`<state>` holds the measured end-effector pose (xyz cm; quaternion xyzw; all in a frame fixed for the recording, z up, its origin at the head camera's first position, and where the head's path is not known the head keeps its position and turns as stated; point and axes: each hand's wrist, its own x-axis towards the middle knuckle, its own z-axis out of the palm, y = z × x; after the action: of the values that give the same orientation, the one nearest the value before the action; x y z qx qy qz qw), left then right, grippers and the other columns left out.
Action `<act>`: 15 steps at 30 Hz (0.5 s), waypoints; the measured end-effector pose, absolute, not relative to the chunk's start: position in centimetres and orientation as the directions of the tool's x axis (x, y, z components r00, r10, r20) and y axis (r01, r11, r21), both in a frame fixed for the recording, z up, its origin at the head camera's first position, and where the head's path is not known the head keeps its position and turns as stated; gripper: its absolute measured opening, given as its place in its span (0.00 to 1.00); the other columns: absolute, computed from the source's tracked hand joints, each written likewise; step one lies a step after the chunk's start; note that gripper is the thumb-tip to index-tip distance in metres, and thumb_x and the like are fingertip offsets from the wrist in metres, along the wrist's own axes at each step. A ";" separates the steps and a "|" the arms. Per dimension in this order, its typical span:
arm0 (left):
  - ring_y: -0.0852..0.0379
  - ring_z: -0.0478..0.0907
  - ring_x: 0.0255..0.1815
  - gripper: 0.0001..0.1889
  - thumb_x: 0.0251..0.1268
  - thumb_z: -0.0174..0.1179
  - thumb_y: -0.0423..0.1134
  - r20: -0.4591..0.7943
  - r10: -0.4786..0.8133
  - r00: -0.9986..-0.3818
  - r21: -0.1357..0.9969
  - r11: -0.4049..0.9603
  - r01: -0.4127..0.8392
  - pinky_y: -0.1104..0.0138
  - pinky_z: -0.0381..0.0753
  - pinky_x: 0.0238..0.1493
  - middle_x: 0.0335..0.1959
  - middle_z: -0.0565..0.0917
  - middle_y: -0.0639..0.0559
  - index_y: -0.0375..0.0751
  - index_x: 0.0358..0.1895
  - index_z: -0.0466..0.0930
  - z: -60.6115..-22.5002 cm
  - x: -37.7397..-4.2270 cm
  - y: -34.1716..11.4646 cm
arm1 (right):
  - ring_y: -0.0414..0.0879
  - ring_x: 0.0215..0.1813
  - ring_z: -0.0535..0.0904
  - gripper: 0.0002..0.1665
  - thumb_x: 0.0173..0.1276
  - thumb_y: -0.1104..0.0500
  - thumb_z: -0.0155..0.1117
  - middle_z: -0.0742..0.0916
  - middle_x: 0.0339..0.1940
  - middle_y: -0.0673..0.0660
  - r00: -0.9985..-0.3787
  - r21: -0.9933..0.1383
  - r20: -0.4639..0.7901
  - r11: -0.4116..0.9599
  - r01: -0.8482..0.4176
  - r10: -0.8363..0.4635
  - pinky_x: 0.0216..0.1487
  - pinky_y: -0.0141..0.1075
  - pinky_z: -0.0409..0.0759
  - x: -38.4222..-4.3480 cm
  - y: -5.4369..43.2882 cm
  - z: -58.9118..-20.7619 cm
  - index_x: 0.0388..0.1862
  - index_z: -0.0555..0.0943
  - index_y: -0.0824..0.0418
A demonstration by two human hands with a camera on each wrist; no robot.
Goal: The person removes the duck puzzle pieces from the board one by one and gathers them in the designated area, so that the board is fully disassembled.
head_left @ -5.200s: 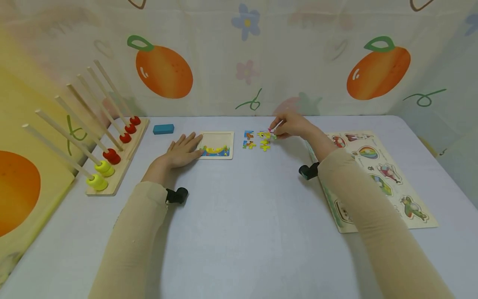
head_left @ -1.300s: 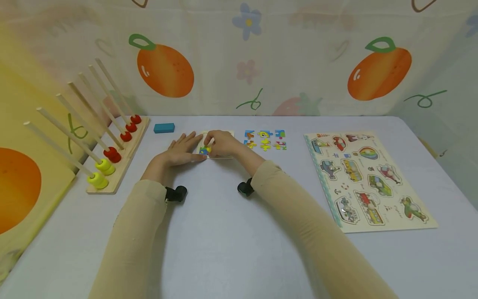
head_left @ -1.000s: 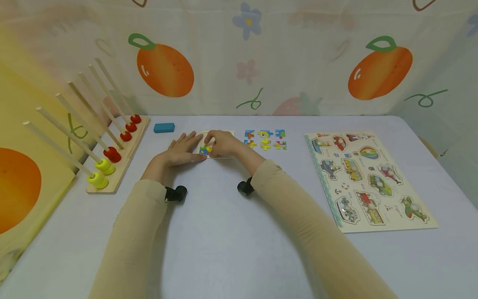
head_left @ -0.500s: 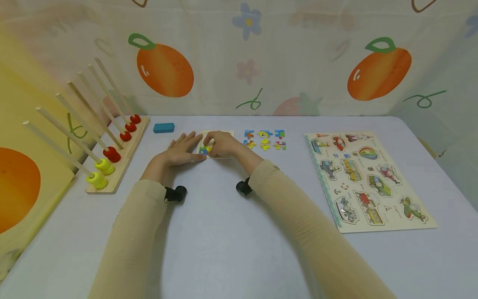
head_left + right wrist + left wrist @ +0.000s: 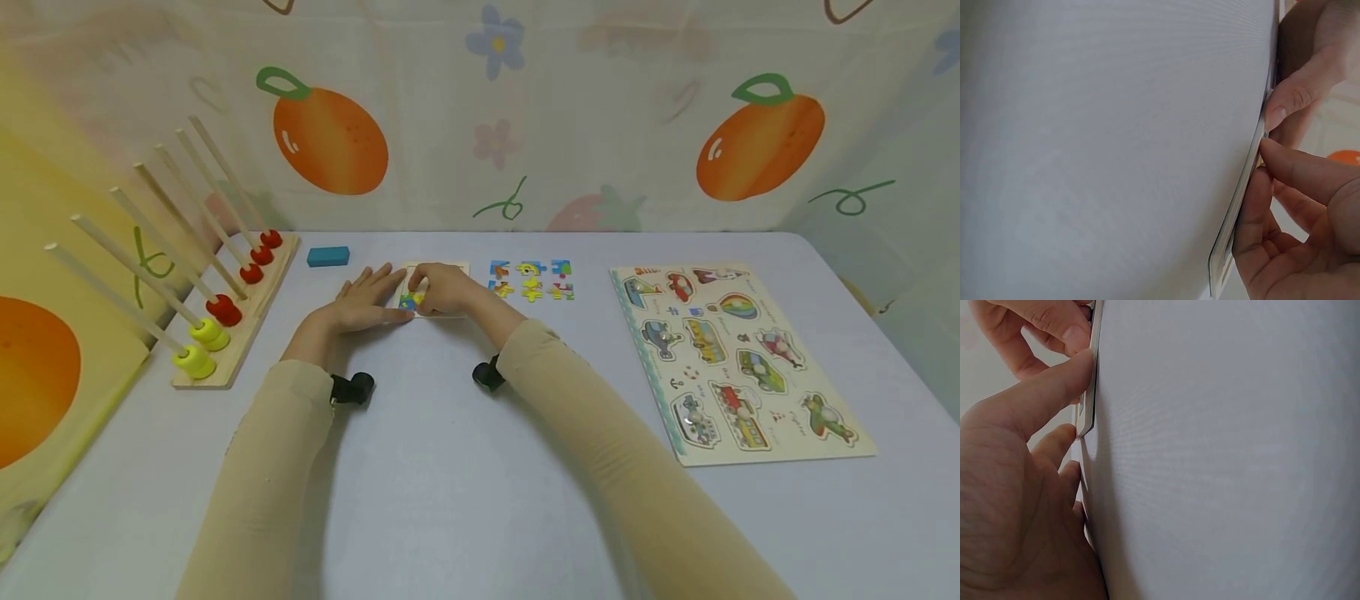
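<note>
My left hand [image 5: 365, 300] lies flat with fingers spread at the left side of a small wooden puzzle tray [image 5: 450, 316], its thumb on the front edge. My right hand [image 5: 444, 289] is over the tray, covering much of it, with thumb and index finger pinching at a puzzle piece; a sliver of yellow shows between the fingertips [image 5: 1266, 149] in the right wrist view. Blue and yellow pieces [image 5: 408, 302] show in the tray's lower left. Right of the tray, several loose jigsaw pieces [image 5: 532, 290] are laid out in two rows.
A wooden peg abacus [image 5: 247, 321] with red and yellow beads stands at the left. A blue block [image 5: 328, 257] lies behind the left hand. A large vehicle puzzle board [image 5: 738, 367] occupies the right side. A printed cloth [image 5: 600, 125] hangs behind the table.
My right hand has moved left from the loose pieces onto the tray. Over the last second it has stayed there, shifting only slightly. The left hand has kept its place.
</note>
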<state>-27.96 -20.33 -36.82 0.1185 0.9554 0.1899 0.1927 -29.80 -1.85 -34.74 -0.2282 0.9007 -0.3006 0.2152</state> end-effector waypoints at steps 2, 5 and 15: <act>0.33 0.27 0.83 0.45 0.67 0.53 0.59 -0.325 0.301 -0.896 0.411 0.899 0.153 0.34 0.26 0.77 0.83 0.37 0.41 0.47 0.81 0.42 -36.8 -28.0 -20.4 | 0.46 0.48 0.73 0.24 0.63 0.65 0.65 0.81 0.62 0.58 -0.803 -0.641 -0.248 0.713 -0.284 -0.542 0.42 0.29 0.68 -29.8 -1.9 -34.7 0.59 0.76 0.60; 0.33 0.27 0.83 0.46 0.66 0.53 0.60 -0.324 0.306 -0.895 0.420 0.894 0.154 0.34 0.26 0.77 0.83 0.37 0.41 0.47 0.81 0.42 -37.0 -28.1 -20.5 | 0.43 0.36 0.71 0.21 0.63 0.66 0.65 0.83 0.52 0.57 -0.797 -0.647 -0.244 0.705 -0.291 -0.552 0.37 0.28 0.67 -29.7 -1.9 -34.8 0.56 0.77 0.61; 0.35 0.27 0.83 0.45 0.67 0.53 0.59 -0.327 0.291 -0.899 0.417 0.898 0.140 0.35 0.27 0.78 0.84 0.37 0.43 0.48 0.81 0.42 -36.7 -27.8 -20.3 | 0.40 0.30 0.69 0.25 0.65 0.66 0.64 0.80 0.62 0.58 -0.792 -0.678 -0.264 0.690 -0.254 -0.550 0.33 0.26 0.69 -29.5 -1.8 -34.6 0.61 0.74 0.61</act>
<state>-27.82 -20.35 -36.74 0.1129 0.9547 0.1953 0.1942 -29.54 -1.80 -34.56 -0.2258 0.8900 -0.3225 0.2300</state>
